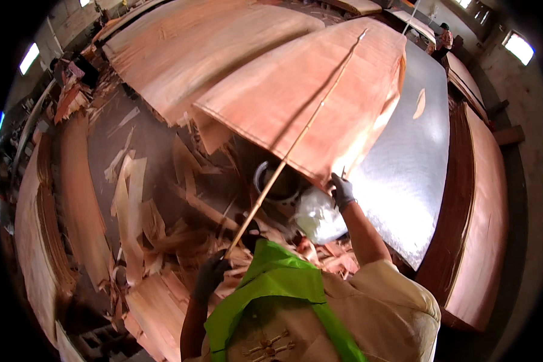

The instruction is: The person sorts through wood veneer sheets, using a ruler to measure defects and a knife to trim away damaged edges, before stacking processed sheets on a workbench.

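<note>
My left hand (212, 271), in a dark glove, is wrapped round the lower end of a long bamboo pole (311, 125). The pole slants up and away over a large reddish wood veneer sheet (350, 84), with its tip near the sheet's far end. At the sheet's near right corner, the fingers of my gloved right hand (342, 192) are closed on the edge. A small dark point sticks up by those fingers, too small to make out. To the right of the sheet lies a shiny grey metal-like surface (425, 163), with a small veneer scrap (420, 104) on it.
Another veneer stack (205, 48) lies at the back left. Thick veneer stacks stand at the right (485, 211) and far left (33, 223). Torn veneer strips (133, 205) litter the floor. A dark bucket (277, 181) and clear plastic bag (320, 217) sit before me. A person (445, 39) stands far right.
</note>
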`<state>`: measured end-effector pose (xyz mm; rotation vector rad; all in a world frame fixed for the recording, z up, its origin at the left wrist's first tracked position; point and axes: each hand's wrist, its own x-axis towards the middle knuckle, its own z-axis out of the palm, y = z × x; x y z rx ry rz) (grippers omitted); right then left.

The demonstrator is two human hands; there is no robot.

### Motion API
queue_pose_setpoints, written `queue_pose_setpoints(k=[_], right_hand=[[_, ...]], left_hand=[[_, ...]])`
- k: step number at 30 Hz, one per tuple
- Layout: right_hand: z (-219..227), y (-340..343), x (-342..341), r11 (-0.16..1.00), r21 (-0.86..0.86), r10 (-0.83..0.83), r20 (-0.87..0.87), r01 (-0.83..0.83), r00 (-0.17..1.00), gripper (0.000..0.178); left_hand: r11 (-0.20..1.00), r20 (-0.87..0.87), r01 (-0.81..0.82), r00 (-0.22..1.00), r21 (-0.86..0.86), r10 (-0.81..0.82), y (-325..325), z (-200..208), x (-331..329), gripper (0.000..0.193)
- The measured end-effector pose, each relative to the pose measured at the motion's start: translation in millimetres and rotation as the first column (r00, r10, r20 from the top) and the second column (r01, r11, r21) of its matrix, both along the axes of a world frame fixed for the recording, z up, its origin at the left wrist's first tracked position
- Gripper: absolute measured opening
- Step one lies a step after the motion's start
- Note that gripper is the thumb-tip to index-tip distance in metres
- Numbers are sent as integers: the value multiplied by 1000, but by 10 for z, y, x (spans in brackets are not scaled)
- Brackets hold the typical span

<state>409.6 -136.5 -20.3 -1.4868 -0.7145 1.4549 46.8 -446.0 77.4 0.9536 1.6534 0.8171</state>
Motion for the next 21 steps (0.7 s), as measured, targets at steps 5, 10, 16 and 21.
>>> queue_pose_setpoints(k=[5,10,16,21], right_hand=[[-191,203,-202,968,113,-217,-70,224,974,10],[182,196,-535,903,308,-374,215,300,902,17],[678,445,-831,899,386,-362,390,206,847,15],[1353,981,-1196,765,637,-330,271,89,904,11]], left_hand=[[931,-484,174,875,322,4,335,-340,-619,22],[968,-405,120,914,220,-21,1004,-502,-1170,21],[945,-241,242,952,220,-187,2196,-646,-1437,21],[945,73,252,960,210,-272,3130,-464,-1335,22]])
